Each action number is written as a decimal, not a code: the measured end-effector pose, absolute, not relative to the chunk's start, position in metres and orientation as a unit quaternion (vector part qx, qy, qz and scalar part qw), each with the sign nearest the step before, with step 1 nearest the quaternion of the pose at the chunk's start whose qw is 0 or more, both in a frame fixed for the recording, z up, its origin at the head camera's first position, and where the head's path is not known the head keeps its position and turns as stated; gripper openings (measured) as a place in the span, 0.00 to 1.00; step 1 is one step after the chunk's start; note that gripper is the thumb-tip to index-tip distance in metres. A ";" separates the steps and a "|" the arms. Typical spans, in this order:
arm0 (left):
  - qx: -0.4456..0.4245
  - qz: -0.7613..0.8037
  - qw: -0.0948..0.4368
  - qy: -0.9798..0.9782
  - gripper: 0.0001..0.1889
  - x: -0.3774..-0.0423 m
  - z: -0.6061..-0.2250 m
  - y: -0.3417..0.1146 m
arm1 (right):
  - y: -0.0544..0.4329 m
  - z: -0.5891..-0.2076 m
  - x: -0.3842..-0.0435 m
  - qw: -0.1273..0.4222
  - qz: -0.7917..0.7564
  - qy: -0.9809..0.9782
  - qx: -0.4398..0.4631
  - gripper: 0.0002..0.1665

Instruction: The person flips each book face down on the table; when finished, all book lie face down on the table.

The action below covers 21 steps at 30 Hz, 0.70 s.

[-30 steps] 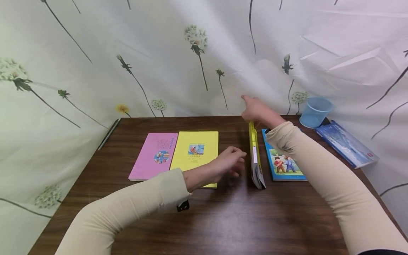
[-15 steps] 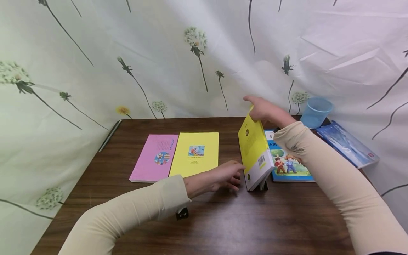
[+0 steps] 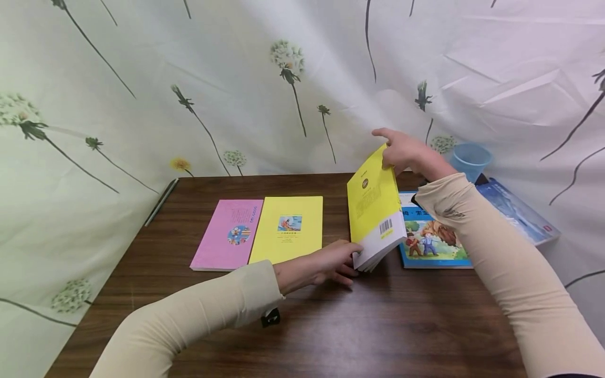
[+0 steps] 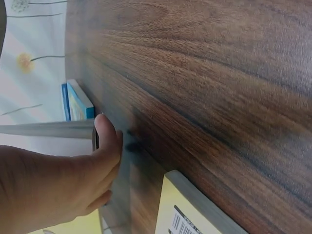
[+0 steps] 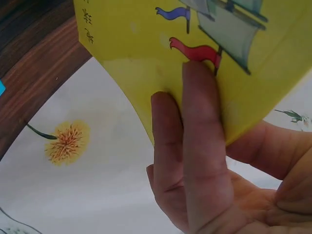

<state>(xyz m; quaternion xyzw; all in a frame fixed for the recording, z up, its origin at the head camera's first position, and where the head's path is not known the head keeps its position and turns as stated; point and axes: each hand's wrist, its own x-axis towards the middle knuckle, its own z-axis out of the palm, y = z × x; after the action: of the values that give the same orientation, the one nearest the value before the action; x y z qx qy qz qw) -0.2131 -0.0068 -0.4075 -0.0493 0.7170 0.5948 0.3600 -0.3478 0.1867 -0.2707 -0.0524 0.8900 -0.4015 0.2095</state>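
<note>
A yellow book (image 3: pixel 373 202) stands tilted up over the table in the head view, its back cover with a white lower band and barcode facing me. My right hand (image 3: pixel 408 152) pinches its upper far corner. In the right wrist view, two fingers (image 5: pixel 202 141) lie against the cover with printed ships and flags, the thumb on the other side. My left hand (image 3: pixel 333 262) holds the lower near corner, thumb on the white band and the other fingers lower down. The left wrist view shows the thumb (image 4: pixel 105 131) at the edge of the book.
Left of it, a pink book (image 3: pixel 227 236) and another yellow book (image 3: pixel 288 231) lie side by side. A blue picture book (image 3: pixel 432 244) lies at right, partly under the right sleeve. Behind are a blue cup (image 3: pixel 470 160) and a blue-and-white box (image 3: pixel 517 210).
The yellow book has turned from edge-on to showing its back cover and tilted up. My right hand rose slightly rightward with it; my left hand came down to its lower corner.
</note>
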 end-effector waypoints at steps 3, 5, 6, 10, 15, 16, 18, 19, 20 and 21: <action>-0.067 0.606 0.366 0.703 0.25 -0.213 -0.407 -0.007 | 0.189 -0.270 -0.348 0.211 -0.411 0.886 -0.045 0.54; -0.076 0.615 0.368 0.693 0.24 -0.213 -0.407 -0.006 | 0.191 -0.270 -0.348 0.210 -0.417 0.883 -0.043 0.54; -0.079 0.620 0.367 0.689 0.24 -0.213 -0.407 -0.006 | 0.192 -0.271 -0.348 0.209 -0.420 0.882 -0.042 0.54; -0.088 0.627 0.360 0.685 0.22 -0.211 -0.406 -0.007 | 0.197 -0.273 -0.349 0.205 -0.427 0.880 -0.044 0.54; -0.092 0.629 0.346 0.691 0.20 -0.211 -0.404 -0.012 | 0.202 -0.273 -0.349 0.195 -0.430 0.880 -0.041 0.54; -0.092 0.630 0.344 0.690 0.21 -0.212 -0.403 -0.013 | 0.203 -0.273 -0.349 0.193 -0.431 0.881 -0.041 0.54; -0.092 0.636 0.340 0.686 0.20 -0.213 -0.402 -0.016 | 0.205 -0.274 -0.349 0.191 -0.434 0.880 -0.043 0.54; -0.092 0.638 0.339 0.685 0.20 -0.214 -0.402 -0.018 | 0.206 -0.274 -0.349 0.190 -0.434 0.879 -0.044 0.54; -0.092 0.640 0.337 0.684 0.20 -0.214 -0.401 -0.020 | 0.207 -0.275 -0.349 0.190 -0.435 0.879 -0.045 0.54; -0.092 0.642 0.335 0.683 0.20 -0.215 -0.400 -0.021 | 0.208 -0.276 -0.349 0.190 -0.436 0.878 -0.047 0.54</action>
<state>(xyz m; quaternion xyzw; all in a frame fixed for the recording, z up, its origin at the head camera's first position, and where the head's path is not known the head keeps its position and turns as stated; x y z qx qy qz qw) -0.2148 -0.0215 -0.4000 -0.0922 0.6833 0.6422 0.3349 -0.3488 0.2077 -0.2761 -0.0466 0.8783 -0.4363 0.1899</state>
